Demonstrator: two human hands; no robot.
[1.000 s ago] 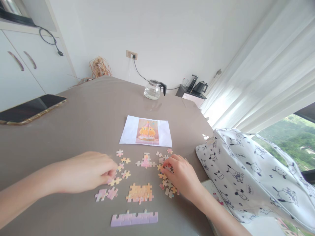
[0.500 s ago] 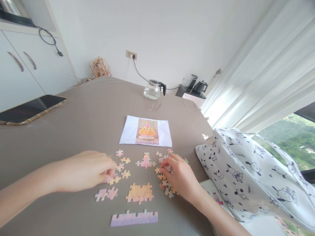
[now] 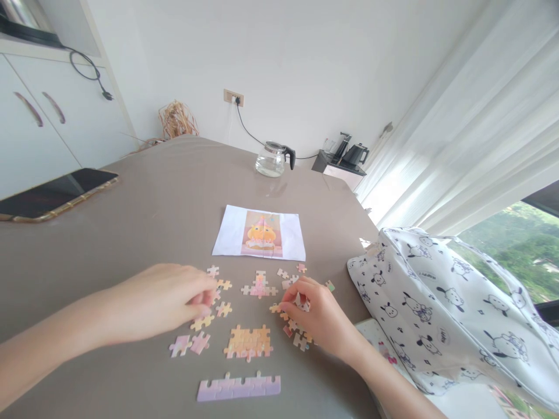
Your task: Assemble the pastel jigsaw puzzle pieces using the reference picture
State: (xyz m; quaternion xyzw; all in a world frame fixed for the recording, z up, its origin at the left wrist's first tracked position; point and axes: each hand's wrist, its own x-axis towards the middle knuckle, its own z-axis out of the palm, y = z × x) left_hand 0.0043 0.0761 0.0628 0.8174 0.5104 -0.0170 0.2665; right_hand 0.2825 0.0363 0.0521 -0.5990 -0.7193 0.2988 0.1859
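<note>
1. Jigsaw pieces (image 3: 292,329): scattered loose on the grey bench (image 3: 166,198), just in front of the reference picture sheet (image 3: 227,238).
2. Left hand (image 3: 157,299): rested palm down on the bench, fingertips (image 3: 205,298) curled onto a loose yellow piece (image 3: 201,321) among the left-side scatter; grip lightly pinched, held item not discernible.
3. Right hand (image 3: 317,317): rested over the right-side cluster, thumb and forefinger closed on a small orange piece (image 3: 276,308) at the cluster's left edge; grip clenched on that piece.
4. Assembled orange block (image 3: 248,341): lay between both hands, apart from each.
5. Assembled lilac edge strip (image 3: 238,387): lay nearest the viewer, below the orange block.
6. Small joined pink-and-yellow group (image 3: 259,286): lay between the sheet and the orange block.
7. Two lilac pieces (image 3: 188,344): lay below the left hand.
8. Printed fabric bag (image 3: 441,314): sat at the bench's right edge.
9. Glass jug (image 3: 271,159): stood at the far edge.
10. Dark tray (image 3: 52,192): lay far left.
</note>
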